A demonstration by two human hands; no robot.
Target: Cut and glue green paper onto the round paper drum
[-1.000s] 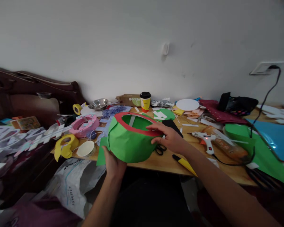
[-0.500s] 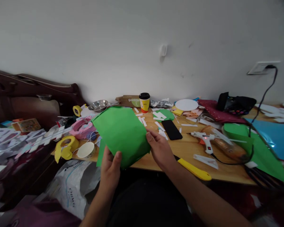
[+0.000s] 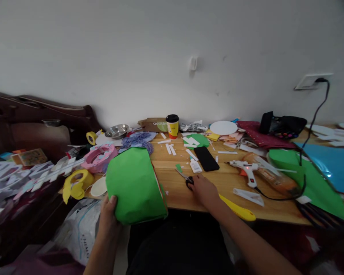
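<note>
A green paper-covered piece (image 3: 136, 187), with an orange-red and white edge along its right side, is gripped at its lower left by my left hand (image 3: 109, 212). The thumb lies on its face and the other fingers are behind it. My right hand (image 3: 204, 190) is down on the table, its fingers closed on the black handle of a pair of scissors (image 3: 189, 181). The blades point away to the left, beside a small green paper scrap (image 3: 178, 168). Just beyond the hand are a small white bottle (image 3: 195, 165) and a black phone (image 3: 206, 159).
On the right of the wooden table (image 3: 172, 191) a glue gun (image 3: 248, 168) with a glowing red light is plugged into the wall. A yellow cutter (image 3: 239, 209) lies near the front edge. Behind stand a lidded cup (image 3: 172, 129) and a steel bowl (image 3: 117, 131); purple yarn (image 3: 137, 141) lies nearby.
My right hand has let go of the green piece and moved down onto the scissors. My left hand has carried the piece left and lower, uncovering the yarn and the scissors.
</note>
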